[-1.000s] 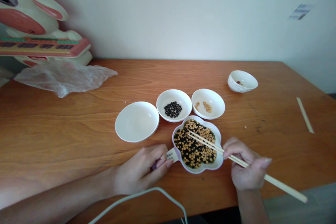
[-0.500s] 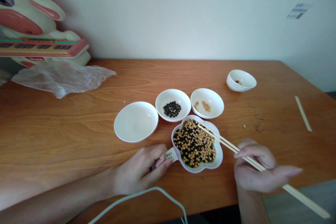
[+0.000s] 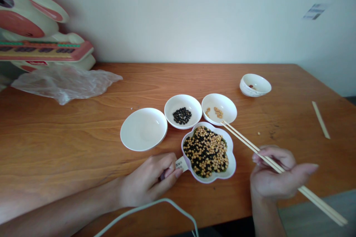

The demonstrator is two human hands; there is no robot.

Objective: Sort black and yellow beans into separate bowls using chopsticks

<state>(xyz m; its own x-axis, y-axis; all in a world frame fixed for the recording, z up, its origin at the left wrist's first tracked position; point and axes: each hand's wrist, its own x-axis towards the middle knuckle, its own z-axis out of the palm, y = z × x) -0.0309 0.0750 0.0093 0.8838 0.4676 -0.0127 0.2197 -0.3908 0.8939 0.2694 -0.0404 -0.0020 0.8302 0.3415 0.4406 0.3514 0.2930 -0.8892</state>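
Observation:
My left hand (image 3: 155,179) is closed round the handle of a flower-shaped dish (image 3: 231,155), which has a lilac rim. Mixed black and tan beans (image 3: 205,150) cover the dish's floor. In my right hand (image 3: 274,176) is a pair of wooden chopsticks (image 3: 241,137). Their tips are near the front rim of a white bowl (image 3: 230,109) that holds a few tan beans (image 3: 218,112); whether a bean is between the tips I cannot tell. Left of it, another white bowl (image 3: 196,105) contains black beans (image 3: 182,115).
A white bowl (image 3: 143,127) stands at the left. Farther back is a small bowl (image 3: 256,84) with bits inside. A wooden stick (image 3: 321,120) lies at the right, a plastic bag (image 3: 66,83) and a toy keyboard (image 3: 47,51) at the back left. A pale cable (image 3: 150,204) crosses in front.
My right hand has raised the chopstick tips out of the mixed beans, toward the rim of the tan-bean bowl. The left hand and the dish have stayed in place.

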